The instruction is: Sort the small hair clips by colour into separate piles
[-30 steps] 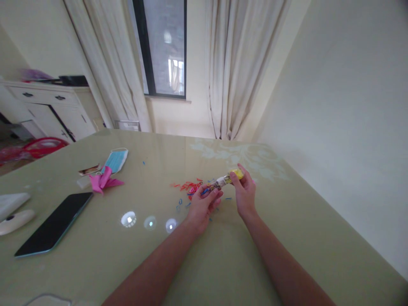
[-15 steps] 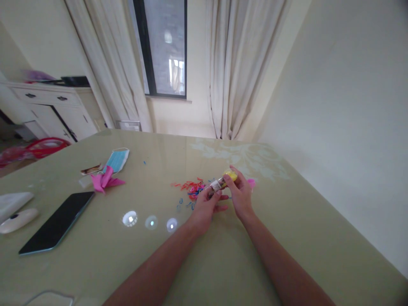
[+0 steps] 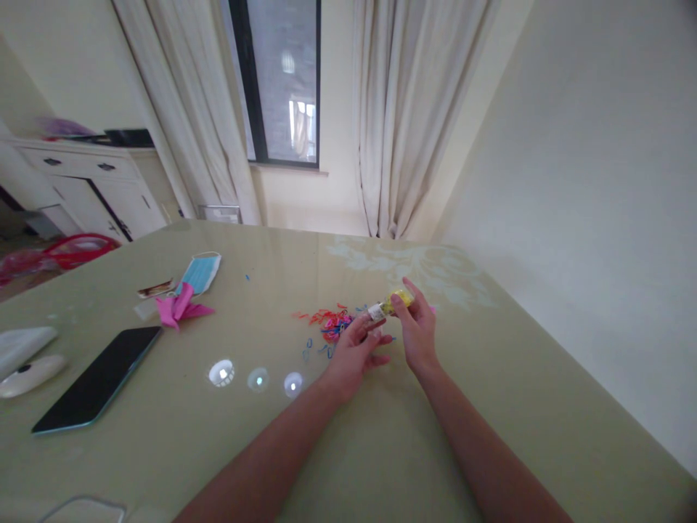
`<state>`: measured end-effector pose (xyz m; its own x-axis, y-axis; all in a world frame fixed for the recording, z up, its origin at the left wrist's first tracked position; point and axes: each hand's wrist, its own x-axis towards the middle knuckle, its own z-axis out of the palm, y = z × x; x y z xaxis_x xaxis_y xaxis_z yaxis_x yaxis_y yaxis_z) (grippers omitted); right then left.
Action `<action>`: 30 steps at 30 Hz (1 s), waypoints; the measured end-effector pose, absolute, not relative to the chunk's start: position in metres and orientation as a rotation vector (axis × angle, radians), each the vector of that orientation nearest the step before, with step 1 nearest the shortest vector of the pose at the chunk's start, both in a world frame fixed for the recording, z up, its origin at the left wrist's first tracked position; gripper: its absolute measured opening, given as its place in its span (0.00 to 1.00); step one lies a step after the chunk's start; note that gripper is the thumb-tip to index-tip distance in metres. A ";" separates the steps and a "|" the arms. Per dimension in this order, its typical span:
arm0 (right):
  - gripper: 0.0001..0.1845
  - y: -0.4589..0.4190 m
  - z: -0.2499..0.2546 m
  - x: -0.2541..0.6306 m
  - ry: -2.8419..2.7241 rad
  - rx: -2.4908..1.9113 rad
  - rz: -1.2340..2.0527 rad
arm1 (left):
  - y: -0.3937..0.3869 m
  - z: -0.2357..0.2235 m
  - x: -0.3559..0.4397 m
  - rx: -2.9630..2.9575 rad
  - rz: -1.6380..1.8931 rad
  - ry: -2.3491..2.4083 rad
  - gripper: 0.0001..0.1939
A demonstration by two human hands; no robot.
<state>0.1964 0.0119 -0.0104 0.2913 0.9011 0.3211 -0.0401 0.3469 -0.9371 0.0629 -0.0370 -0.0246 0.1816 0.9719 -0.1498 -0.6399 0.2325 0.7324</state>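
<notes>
We located the clear tube (image 3: 376, 311) just right of the scattered coloured pieces (image 3: 331, 319), its long axis slanting rightward; the left hand (image 3: 349, 359), nearer those pieces, had fingers around its lower end, while the right hand (image 3: 419, 334) pinched its yellow end (image 3: 401, 297).

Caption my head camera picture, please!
Right hand holds a tube, left hand at its other end, near small colorful pieces.

Glossy, smooth tabletop (image 3: 255, 334) — shiny plastic tube (image 3: 377, 311), matt cloth curtains (image 3: 408, 109)
</notes>
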 end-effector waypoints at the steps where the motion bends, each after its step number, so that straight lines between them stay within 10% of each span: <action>1: 0.36 0.011 -0.010 0.195 -1.085 -0.998 0.861 | -0.038 -0.024 0.064 0.651 1.242 0.695 0.26; 11: 0.44 0.004 -0.005 0.195 -1.183 -0.946 0.742 | -0.031 -0.024 0.060 0.324 1.274 0.681 0.13; 23: 0.30 -0.001 -0.007 0.201 -1.451 -0.949 0.472 | -0.030 -0.023 0.062 0.313 1.364 0.695 0.29; 30: 0.27 0.005 -0.007 0.208 -1.430 -0.985 0.514 | -0.032 -0.017 0.063 0.333 1.368 0.735 0.21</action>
